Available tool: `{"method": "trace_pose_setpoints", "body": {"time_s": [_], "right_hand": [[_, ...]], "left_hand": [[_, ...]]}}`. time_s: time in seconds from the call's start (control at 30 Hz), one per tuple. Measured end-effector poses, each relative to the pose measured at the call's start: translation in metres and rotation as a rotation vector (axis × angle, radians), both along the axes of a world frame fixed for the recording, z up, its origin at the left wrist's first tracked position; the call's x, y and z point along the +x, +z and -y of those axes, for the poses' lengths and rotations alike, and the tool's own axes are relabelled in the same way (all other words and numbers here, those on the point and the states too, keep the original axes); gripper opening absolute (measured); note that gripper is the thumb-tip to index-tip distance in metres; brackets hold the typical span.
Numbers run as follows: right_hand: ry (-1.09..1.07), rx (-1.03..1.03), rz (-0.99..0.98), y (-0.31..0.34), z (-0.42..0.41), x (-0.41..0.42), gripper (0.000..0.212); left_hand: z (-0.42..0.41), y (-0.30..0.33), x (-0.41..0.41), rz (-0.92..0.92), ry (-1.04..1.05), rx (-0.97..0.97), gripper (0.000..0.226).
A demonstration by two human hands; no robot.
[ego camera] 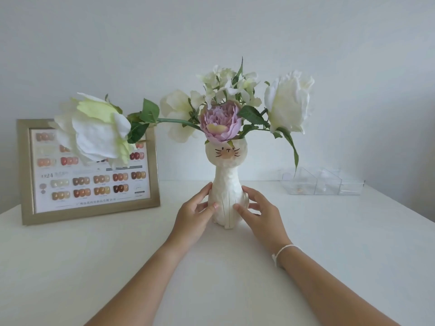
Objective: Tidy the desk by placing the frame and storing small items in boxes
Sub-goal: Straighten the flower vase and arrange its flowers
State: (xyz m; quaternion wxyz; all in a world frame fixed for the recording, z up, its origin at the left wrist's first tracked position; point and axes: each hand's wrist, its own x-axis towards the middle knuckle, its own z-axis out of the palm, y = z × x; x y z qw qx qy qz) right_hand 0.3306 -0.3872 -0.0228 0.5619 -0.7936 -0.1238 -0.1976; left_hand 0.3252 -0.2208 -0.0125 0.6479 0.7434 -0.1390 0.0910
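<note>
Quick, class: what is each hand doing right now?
Left hand: open, fingers against the cat vase.
Right hand: open, fingers against the vase's other side.

gold frame (89,172) upright left, clear boxes (322,184) right

Bare arms, white wrist cord (286,251)

just the one head cam, looking forward and slightly down across the table (94,267), pretty close, wall straight ahead.
</note>
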Motion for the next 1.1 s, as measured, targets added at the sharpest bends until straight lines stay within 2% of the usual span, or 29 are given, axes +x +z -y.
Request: {"method": "trace_pose_setpoints", "body": {"time_s": [0.47, 0.97, 1.1], "right_hand": [[-0.078, -0.018, -0.007, -0.001, 0.031, 0.091, 0.043], [-0.107, -0.03, -0.014, -0.001, 0.029, 0.09, 0.042], [-0.107, -0.034, -0.005, 0.0, 0.027, 0.085, 0.05]], "left_hand": [[0.037, 0.001, 0.1, 0.016, -0.021, 0.033, 0.049], [0.036, -0.007, 0.11, 0.029, -0.047, 0.038, 0.048], [0.038, -0.008, 0.109, 0.042, -0.001, 0.008, 0.05]]}}
